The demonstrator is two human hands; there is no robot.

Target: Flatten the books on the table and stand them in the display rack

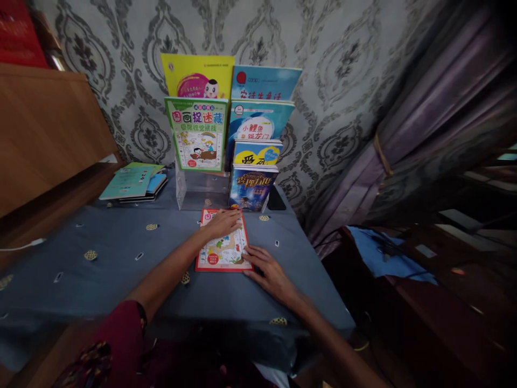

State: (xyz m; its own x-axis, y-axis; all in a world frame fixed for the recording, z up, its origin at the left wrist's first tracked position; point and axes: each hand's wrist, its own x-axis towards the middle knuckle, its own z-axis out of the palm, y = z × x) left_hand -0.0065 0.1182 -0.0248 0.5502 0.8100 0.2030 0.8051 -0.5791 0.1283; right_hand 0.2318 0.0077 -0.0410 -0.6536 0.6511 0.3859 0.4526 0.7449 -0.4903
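Note:
A thin picture book with a red border (224, 252) lies flat on the blue-grey tablecloth (121, 258). My left hand (224, 221) rests flat on the book's upper part, fingers stretched out. My right hand (269, 268) lies at the book's lower right corner, fingers spread and touching its edge. Just behind the book stands a clear tiered display rack (197, 188) holding several children's books, among them a green one (197, 133) and a dark blue one (251, 187).
A stack of thin teal books (133, 183) lies at the table's back left. A wooden headboard (44, 129) stands to the left, patterned wallpaper behind, purple curtains (424, 134) to the right. A dark phone (276, 199) lies beside the rack. A white cable (20, 247) crosses the left edge.

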